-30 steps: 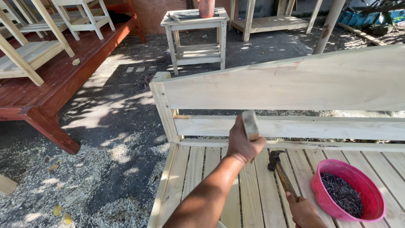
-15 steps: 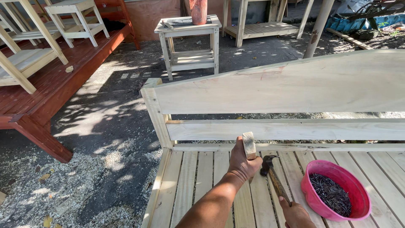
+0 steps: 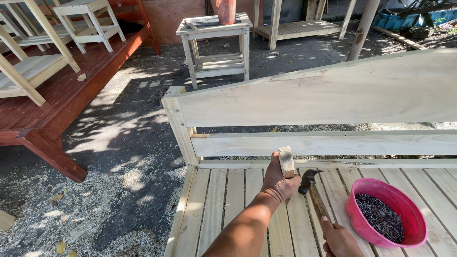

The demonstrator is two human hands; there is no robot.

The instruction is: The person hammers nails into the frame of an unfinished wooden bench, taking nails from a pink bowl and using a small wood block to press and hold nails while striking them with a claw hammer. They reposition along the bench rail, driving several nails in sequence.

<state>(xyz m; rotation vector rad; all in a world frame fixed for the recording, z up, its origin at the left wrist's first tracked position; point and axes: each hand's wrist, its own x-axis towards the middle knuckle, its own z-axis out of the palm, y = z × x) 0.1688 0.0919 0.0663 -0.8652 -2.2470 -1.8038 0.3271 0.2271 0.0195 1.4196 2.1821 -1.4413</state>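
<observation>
the left hand (image 3: 280,180) is clenched around a short block of pale wood (image 3: 286,162), holding it upright on the slatted seat of an unpainted wooden bench (image 3: 228,190), close against the lower back rail (image 3: 333,143). the block's top end sticks up above the fingers. just to the right, the right hand (image 3: 340,239) grasps the wooden handle of a claw hammer (image 3: 312,190), its dark head lying right beside the left hand's knuckles, near the foot of the block; whether the head touches the seat i cannot tell. further right on the seat stands a pink plastic bowl (image 3: 414,223) filled with dark nails (image 3: 381,219), apart from the hammer hand.

the bench's broad top back board (image 3: 323,95) runs across the scene behind the lower rail, fixed to a corner post at the left. beyond the bench, on dark ground dappled with sun, stands a small unpainted wooden table (image 3: 214,45) with a reddish cylinder (image 3: 226,10) on top. far left, a red-stained deck (image 3: 62,90) carries more pale wooden furniture. sawdust and wood chips lie on the ground at the near left.
</observation>
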